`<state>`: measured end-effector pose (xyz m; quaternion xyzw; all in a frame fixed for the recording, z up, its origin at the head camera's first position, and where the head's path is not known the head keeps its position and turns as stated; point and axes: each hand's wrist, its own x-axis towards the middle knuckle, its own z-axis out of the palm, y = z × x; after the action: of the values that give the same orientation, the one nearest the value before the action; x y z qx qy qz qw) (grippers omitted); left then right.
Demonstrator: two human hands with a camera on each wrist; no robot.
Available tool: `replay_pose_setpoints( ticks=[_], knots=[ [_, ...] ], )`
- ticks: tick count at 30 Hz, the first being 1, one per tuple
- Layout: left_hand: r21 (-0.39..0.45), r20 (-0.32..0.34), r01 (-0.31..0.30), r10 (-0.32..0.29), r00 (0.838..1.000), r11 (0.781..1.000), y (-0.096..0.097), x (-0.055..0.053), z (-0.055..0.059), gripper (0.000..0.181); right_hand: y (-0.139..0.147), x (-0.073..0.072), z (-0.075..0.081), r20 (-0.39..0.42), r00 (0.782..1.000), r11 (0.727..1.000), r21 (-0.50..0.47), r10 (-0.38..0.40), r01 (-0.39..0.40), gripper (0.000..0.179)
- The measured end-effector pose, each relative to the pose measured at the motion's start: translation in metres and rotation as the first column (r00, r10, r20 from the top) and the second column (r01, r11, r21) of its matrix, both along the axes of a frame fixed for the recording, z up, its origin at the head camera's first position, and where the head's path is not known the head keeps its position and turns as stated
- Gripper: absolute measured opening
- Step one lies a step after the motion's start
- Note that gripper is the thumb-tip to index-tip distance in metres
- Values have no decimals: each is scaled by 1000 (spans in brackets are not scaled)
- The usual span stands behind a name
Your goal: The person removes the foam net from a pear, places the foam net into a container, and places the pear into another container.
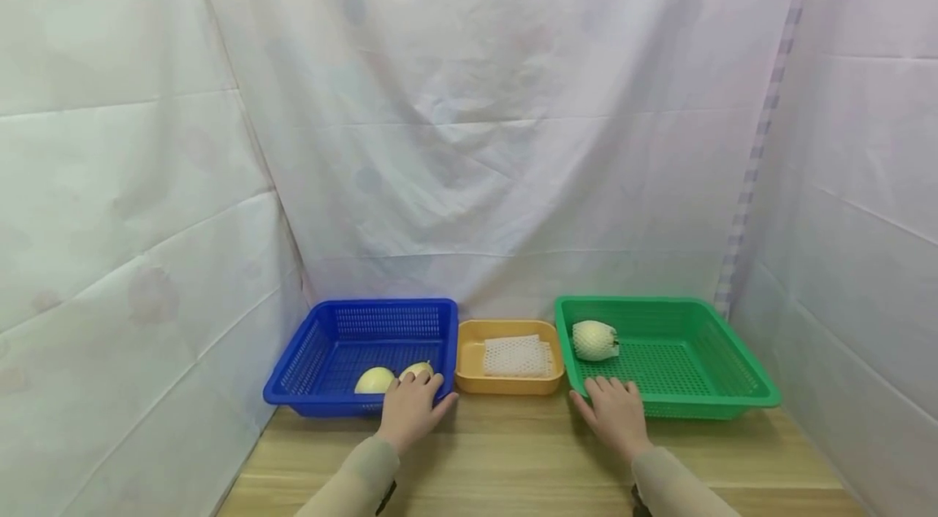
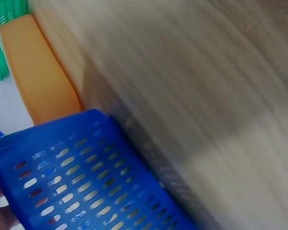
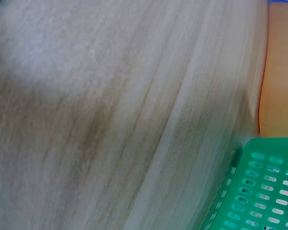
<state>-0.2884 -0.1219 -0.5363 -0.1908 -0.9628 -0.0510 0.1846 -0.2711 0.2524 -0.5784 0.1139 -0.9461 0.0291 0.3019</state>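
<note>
My left hand (image 1: 410, 407) rests on the front rim of a blue basket (image 1: 352, 401), its fingers over the edge and its thumb apart. Just beyond those fingers lie two pale yellow pears (image 1: 374, 380), one partly covered by the hand. On the front left corner of a green basket (image 1: 703, 401) rests my right hand (image 1: 614, 413), fingers across the rim. Inside that basket, at the left, is a pear in a white foam net (image 1: 594, 340). The left wrist view shows the blue basket's slotted wall (image 2: 86, 177), with a bit of the fingers at lower left.
Between the baskets stands a small orange tray (image 1: 510, 387) holding flat white foam nets (image 1: 516, 356). All three containers stand side by side on a wooden table (image 1: 513, 452). White cloth (image 1: 498, 134) hangs behind and at both sides.
</note>
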Motion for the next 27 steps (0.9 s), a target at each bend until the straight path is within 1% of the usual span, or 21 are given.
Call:
replay_pose_setpoints(
  ticks=[4, 8, 14, 18, 23, 27],
  knots=[
    [14, 12, -13, 13, 1000, 1000, 1, 3, -3, 37, -1, 0, 2, 17, 1000, 1000, 0, -7, 7, 29],
    [20, -4, -23, 23, 1000, 1000, 1, 3, -6, 33, -1, 0, 4, 34, 999, 1000, -2, -14, 14, 28],
    [17, -17, -22, 23, 1000, 1000, 1, 3, -11, 34, -1, 1, 5, 53, 998, 1000, 5, -16, 15, 29],
    [24, -30, -9, 9, 1000, 1000, 0, 3, -12, 34, 0, 0, 6, 67, 998, 1000, 8, -23, 22, 29],
    [34, -44, 3, -1, 999, 999, -1, 3, -13, 33, -1, -1, 7, 99, 994, 999, 14, -39, 37, 30],
    [27, -41, 1, 0, 999, 1000, -3, 5, -16, 38, -1, 1, 9, 134, 990, 999, 23, -37, 35, 31]
  ],
)
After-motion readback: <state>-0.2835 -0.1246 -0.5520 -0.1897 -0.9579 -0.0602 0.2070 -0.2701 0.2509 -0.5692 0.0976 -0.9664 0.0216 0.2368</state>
